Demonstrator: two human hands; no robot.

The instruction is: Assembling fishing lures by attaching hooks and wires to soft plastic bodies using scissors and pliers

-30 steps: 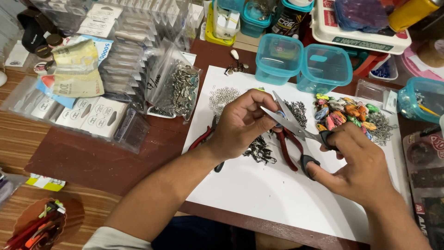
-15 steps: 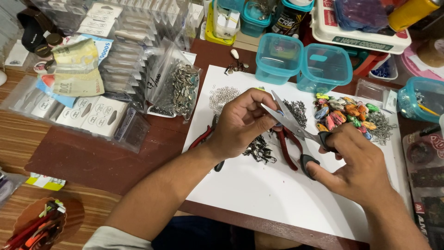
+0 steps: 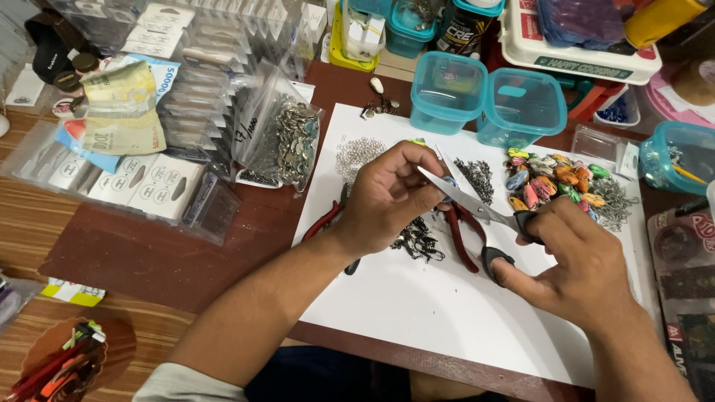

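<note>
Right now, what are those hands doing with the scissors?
A person sits at a crowded craft table. The right hand holds a pair of scissors by the black handles, blades pointing at the left hand, which pinches something too small to make out. Under the hands lies a white sheet with red-handled pliers, little piles of metal bits and a heap of colourful charms.
</note>
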